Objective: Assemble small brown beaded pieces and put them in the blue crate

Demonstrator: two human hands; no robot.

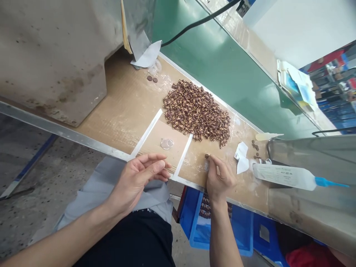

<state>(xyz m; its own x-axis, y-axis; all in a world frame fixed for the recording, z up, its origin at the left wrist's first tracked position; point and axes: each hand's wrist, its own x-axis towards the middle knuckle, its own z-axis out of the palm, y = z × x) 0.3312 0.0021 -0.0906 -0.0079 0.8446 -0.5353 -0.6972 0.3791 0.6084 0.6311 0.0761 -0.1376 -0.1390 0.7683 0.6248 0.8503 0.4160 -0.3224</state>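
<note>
Left hand (137, 181) lies open, fingers loosely spread, beside a white-taped square (178, 152) holding only a clear ring (167, 144); right hand (219, 178) pinches one small brown piece (207, 156) narrowly, a large heap of brown pieces (197, 111) remaining beyond.

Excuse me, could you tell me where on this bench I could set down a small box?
Bare cardboard shows between the grey metal housing and the heap of brown pieces, left of the white-taped square. It is crowded at the right, around the squeeze bottle, paper scraps and the right hand.
</note>
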